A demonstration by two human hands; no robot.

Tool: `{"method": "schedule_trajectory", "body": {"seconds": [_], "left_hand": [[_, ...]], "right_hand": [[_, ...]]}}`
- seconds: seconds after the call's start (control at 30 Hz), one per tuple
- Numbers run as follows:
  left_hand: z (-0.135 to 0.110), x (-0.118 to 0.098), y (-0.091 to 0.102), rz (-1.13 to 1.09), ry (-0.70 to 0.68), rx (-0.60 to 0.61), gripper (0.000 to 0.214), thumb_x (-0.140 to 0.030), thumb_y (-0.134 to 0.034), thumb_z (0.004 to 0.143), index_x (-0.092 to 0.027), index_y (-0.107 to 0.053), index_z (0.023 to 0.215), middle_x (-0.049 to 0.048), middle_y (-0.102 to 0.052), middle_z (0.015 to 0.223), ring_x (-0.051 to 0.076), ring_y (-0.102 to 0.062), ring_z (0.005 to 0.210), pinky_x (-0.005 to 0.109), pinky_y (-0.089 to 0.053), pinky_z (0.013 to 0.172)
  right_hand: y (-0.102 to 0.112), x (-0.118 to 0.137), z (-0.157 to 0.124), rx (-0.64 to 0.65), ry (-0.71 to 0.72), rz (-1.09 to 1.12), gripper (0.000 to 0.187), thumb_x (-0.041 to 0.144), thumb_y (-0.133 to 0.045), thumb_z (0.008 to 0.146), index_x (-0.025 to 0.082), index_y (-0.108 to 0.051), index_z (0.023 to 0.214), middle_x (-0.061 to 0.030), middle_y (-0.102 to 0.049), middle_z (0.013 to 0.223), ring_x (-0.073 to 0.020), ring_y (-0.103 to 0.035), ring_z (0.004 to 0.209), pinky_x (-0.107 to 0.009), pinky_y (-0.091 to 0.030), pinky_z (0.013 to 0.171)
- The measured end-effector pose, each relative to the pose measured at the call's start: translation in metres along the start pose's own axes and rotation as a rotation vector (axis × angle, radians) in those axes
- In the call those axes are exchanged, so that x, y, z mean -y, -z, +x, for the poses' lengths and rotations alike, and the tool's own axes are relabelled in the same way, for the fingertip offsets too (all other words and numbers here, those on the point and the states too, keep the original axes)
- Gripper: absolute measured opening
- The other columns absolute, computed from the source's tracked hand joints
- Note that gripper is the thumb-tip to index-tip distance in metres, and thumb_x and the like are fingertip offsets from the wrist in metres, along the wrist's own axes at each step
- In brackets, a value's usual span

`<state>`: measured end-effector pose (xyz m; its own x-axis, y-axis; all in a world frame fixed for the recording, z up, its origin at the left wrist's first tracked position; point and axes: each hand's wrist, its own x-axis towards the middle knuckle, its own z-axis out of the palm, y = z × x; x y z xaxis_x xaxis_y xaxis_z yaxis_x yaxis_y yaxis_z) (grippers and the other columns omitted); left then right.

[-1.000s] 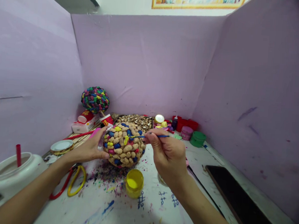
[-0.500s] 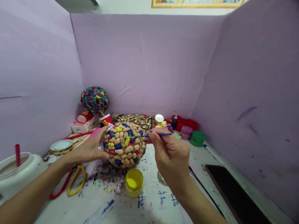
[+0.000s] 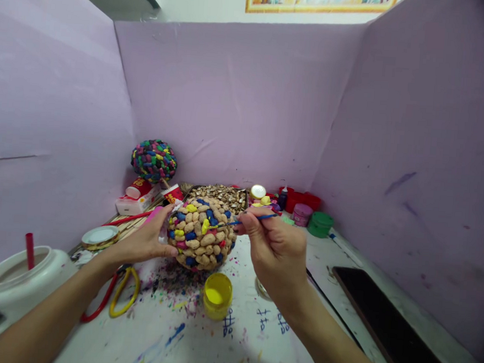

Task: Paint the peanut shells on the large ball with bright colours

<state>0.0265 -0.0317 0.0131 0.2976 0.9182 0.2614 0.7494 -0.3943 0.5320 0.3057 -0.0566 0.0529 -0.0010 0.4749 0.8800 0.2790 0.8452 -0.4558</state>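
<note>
A ball covered in peanuts (image 3: 200, 242) stands on the white table, some of its shells painted blue, yellow, red or pink. My left hand (image 3: 157, 236) grips its left side, thumb at the front and fingers going behind. Pinched in my right hand (image 3: 273, 244) is a thin blue paintbrush (image 3: 260, 218). Its tip touches the ball's front beside a yellow-painted peanut (image 3: 205, 226). Just in front of the ball is an open jar of yellow paint (image 3: 217, 296).
Red-and-yellow-handled scissors (image 3: 124, 292) and a white jug (image 3: 28, 277) lie left. A dark phone (image 3: 393, 325) rests right. Behind are a tray of shells (image 3: 220, 194), a green paint tub (image 3: 320, 224) and a finished-looking multicoloured ball (image 3: 154, 161). Purple panels (image 3: 234, 103) enclose the table.
The brush tip has shifted slightly down on the ball, and yellow paint covers more of the peanut at the front. My left hand stays where it was.
</note>
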Motion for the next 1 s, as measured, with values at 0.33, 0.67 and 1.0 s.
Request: {"method": "schedule_trajectory", "body": {"seconds": [0.33,0.67,1.0], "left_hand": [[0.0,0.005,0.0,0.034,-0.014,-0.016,0.107,-0.064,-0.068,0.064,-0.021,-0.014,0.145,0.0192,-0.033,0.142,0.041,-0.035,0.129,0.06,-0.029,0.104],[0.0,0.004,-0.001,0.01,0.003,-0.028,0.105,-0.063,-0.069,0.064,-0.019,-0.017,0.144,0.019,-0.036,0.141,0.04,-0.039,0.127,0.058,-0.032,0.103],[0.0,0.004,-0.001,0.021,-0.011,-0.025,0.105,-0.063,-0.069,0.063,-0.021,-0.017,0.144,0.0179,-0.037,0.14,0.041,-0.038,0.127,0.059,-0.031,0.104]], "right_hand": [[-0.002,-0.003,-0.001,0.007,-0.05,0.018,0.014,0.019,-0.052,0.088,0.018,-0.063,0.078,0.0012,-0.065,0.061,-0.0112,-0.063,0.052,-0.021,-0.048,0.05],[-0.002,-0.008,-0.002,-0.008,-0.023,-0.005,0.014,0.018,-0.052,0.089,0.018,-0.063,0.08,0.0004,-0.066,0.065,-0.012,-0.064,0.058,-0.023,-0.05,0.055],[-0.001,-0.003,0.0,0.017,-0.003,-0.016,0.014,0.017,-0.052,0.088,0.018,-0.063,0.078,0.0009,-0.067,0.061,-0.0117,-0.063,0.055,-0.022,-0.048,0.052]]}}
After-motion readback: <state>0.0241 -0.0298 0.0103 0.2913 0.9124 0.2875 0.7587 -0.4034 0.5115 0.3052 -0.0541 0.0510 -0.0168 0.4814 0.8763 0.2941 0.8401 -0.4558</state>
